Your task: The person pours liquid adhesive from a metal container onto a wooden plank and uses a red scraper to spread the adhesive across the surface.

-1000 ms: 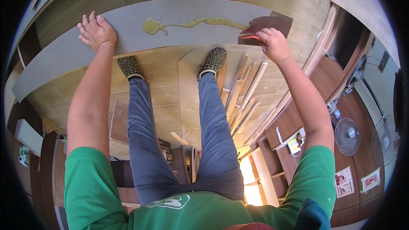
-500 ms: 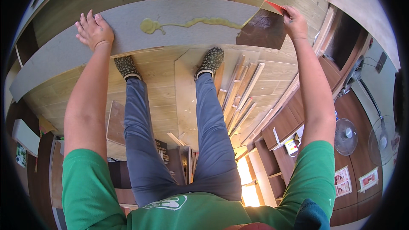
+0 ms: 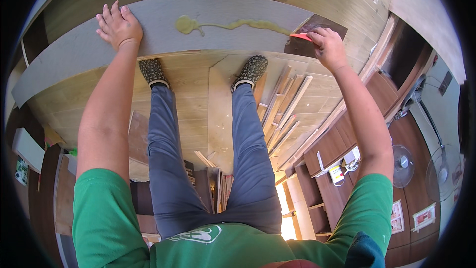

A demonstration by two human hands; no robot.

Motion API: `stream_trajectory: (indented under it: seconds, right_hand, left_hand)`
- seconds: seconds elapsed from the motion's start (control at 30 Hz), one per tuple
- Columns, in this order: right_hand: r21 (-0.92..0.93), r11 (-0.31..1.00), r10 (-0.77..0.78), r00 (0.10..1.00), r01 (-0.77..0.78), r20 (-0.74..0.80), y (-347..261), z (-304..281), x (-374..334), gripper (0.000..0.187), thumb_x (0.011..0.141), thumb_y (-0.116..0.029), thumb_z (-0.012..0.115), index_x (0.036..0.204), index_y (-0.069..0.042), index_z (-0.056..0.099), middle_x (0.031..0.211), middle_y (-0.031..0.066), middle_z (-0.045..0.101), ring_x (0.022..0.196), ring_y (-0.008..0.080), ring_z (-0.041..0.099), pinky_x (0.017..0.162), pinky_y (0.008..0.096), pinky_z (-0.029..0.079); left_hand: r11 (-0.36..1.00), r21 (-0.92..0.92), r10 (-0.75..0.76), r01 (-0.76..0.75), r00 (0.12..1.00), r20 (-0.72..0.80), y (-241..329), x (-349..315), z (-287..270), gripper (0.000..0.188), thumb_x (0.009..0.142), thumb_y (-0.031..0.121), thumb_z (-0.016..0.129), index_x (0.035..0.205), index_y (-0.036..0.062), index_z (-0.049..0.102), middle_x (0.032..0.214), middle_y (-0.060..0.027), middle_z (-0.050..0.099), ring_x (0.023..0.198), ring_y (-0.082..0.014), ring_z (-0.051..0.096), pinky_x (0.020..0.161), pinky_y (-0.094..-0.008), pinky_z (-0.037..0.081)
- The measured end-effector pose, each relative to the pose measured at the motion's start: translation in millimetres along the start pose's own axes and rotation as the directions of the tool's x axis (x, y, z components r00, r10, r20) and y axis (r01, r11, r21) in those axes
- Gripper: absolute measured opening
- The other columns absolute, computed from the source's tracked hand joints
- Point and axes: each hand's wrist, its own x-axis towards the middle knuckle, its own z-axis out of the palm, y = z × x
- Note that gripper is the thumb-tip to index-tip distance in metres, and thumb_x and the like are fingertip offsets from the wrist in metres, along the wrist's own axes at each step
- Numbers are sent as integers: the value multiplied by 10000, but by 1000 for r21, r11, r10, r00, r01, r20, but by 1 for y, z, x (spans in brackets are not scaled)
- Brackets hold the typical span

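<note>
Left hand (image 3: 119, 29) palm down on curved grey panel (image 3: 161, 30), fingers spread wide, holding nothing, fingertips about at far edge. Right hand (image 3: 327, 47) over panel's right end, fingers pinched narrow on red spreader (image 3: 300, 36); its tip points left, at right end of yellowish paste (image 3: 248, 23), can't tell if pressing. Paste line runs mid-panel, grey margin toward both long edges; grey stretch also between left hand and round blob at paste's left end. Dark brown patch (image 3: 331, 24) at panel's right end, partly under right hand. Near edge bows just past shoes (image 3: 250, 72), both on person's side. Wood strips (image 3: 285, 106) on floor (image 3: 191, 104) right of legs, near panel but apart from right hand
</note>
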Motion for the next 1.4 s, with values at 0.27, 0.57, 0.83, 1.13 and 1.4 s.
stream_trajectory:
  seconds: [0.27,0.57,0.83,1.13,1.4]
  right_hand:
    - [-54,998,35,994,-41,-100,27,-6,51,172,799,-62,637,950,-130,682,937,45,667,912,278,621,791,405,505]
    - [27,1000,11,977,-6,-212,-1,-45,69,248,821,-45,645,1047,-130,703,1008,61,685,924,283,629,837,390,517]
    - [2,999,-38,999,38,7,-27,-8,7,280,740,-40,683,1008,-121,678,962,32,626,926,253,586,822,384,479]
    - [-94,992,-88,996,88,6,-21,-6,51,235,718,-68,679,941,-142,674,957,9,638,933,226,597,815,365,477]
    - [-120,986,-129,988,119,-80,-40,-20,114,238,734,-85,682,964,-142,670,960,13,644,947,235,606,825,368,480]
  left_hand:
    - [1000,-23,-2,2,1000,-2,1,0,-1,477,1019,437,360,1450,266,476,1607,-21,303,1525,-273,147,1226,-546,56]
    - [1000,-16,-15,16,999,32,4,0,-5,491,1021,442,345,1463,259,459,1610,-29,297,1528,-275,133,1230,-541,37]
    - [1000,-22,-8,9,999,34,4,0,-4,499,1021,447,335,1463,251,457,1614,-33,288,1529,-288,128,1227,-548,28]
    - [1000,-16,-6,7,1000,28,2,-1,-3,501,1023,447,335,1472,253,445,1614,-34,293,1530,-287,123,1226,-552,27]
    - [1000,-11,-3,4,1000,26,3,0,-3,497,1021,444,342,1466,252,454,1611,-33,300,1530,-287,126,1223,-554,30]
